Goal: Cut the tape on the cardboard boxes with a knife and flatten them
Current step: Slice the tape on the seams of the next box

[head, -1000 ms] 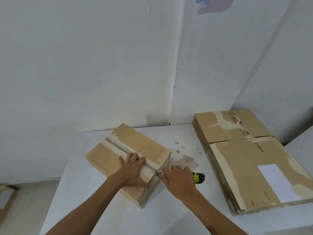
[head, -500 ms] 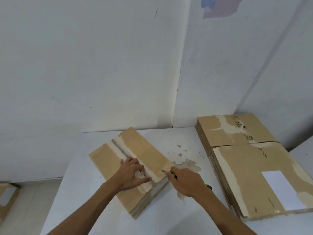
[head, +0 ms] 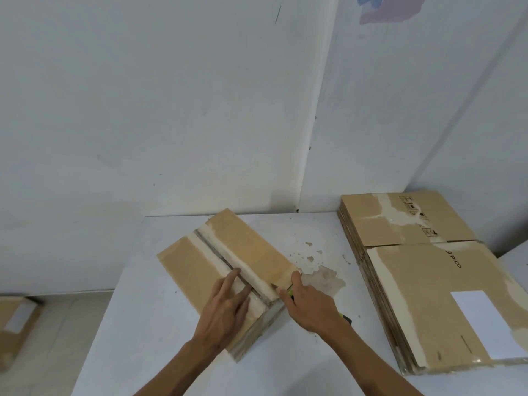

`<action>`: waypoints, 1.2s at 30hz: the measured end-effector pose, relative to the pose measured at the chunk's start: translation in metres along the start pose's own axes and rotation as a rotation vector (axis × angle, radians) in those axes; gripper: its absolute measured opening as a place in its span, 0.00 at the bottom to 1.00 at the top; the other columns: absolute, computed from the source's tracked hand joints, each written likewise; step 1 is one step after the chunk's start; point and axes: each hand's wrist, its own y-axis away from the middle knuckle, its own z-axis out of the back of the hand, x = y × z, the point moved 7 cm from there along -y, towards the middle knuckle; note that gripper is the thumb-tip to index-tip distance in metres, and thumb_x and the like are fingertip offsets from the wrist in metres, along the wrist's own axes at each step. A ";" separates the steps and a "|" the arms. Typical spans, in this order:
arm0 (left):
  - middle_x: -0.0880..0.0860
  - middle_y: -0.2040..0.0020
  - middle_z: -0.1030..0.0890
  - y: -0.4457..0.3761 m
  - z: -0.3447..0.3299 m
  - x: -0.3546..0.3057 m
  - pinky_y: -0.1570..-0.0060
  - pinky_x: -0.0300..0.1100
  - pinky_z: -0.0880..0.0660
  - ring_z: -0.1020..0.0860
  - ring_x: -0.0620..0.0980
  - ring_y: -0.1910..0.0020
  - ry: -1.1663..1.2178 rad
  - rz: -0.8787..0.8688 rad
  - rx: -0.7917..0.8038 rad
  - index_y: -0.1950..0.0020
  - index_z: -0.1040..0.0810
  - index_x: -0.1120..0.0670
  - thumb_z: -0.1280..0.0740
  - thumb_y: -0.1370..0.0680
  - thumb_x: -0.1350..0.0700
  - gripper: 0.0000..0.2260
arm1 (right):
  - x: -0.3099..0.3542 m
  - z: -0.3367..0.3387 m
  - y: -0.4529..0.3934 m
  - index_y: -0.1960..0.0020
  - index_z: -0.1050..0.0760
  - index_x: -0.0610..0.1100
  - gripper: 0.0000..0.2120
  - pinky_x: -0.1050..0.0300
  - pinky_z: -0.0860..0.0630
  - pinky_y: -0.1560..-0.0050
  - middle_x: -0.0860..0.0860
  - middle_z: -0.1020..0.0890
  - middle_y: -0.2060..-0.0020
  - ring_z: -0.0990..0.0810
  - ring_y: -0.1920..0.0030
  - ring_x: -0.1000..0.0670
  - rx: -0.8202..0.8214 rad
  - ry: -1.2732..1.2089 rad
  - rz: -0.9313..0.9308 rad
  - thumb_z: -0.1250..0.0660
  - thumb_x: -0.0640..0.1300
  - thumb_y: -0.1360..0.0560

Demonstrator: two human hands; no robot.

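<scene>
A brown cardboard box (head: 245, 247) lies diagonally on the white table (head: 137, 324), a taped seam (head: 225, 258) running along its top. My left hand (head: 225, 310) presses flat on the near end of the box, fingers spread beside the seam. My right hand (head: 311, 307) is closed on a green and black knife (head: 291, 293) whose tip meets the seam at the box's near right corner. Most of the knife is hidden under that hand.
A stack of flattened boxes (head: 423, 281) fills the right side of the table. Peeled patches (head: 320, 278) mark the tabletop between box and stack. Another box (head: 14, 327) sits on the floor at left. White walls stand close behind the table.
The box now sits lower and flatter than a second ago. My left hand has opened flat along the seam. My right hand shifted the knife up to the box's top corner.
</scene>
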 end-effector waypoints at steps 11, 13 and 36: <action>0.52 0.43 0.22 -0.046 0.011 -0.021 0.81 0.36 0.37 0.19 0.50 0.54 -0.186 -0.087 0.089 0.52 0.20 0.55 0.22 0.30 0.54 0.12 | -0.011 -0.006 0.012 0.27 0.41 0.53 0.22 0.56 0.32 0.65 0.55 0.26 0.67 0.28 0.67 0.56 0.058 -0.191 0.024 0.50 0.63 0.15; 0.52 0.42 0.21 -0.055 0.011 -0.030 0.79 0.37 0.33 0.20 0.51 0.49 -0.190 -0.232 0.118 0.49 0.20 0.55 0.21 0.33 0.57 0.16 | -0.011 -0.004 0.012 0.24 0.42 0.54 0.23 0.56 0.33 0.65 0.56 0.25 0.67 0.28 0.67 0.57 0.070 -0.207 0.019 0.50 0.63 0.15; 0.55 0.17 0.50 -0.113 -0.026 -0.031 0.26 0.66 0.35 0.46 0.59 0.19 -0.333 -0.315 0.712 0.18 0.66 0.46 0.18 0.35 0.39 0.66 | -0.005 -0.004 0.027 0.34 0.33 0.53 0.17 0.56 0.29 0.61 0.57 0.29 0.66 0.28 0.65 0.55 0.147 -0.124 0.081 0.46 0.63 0.16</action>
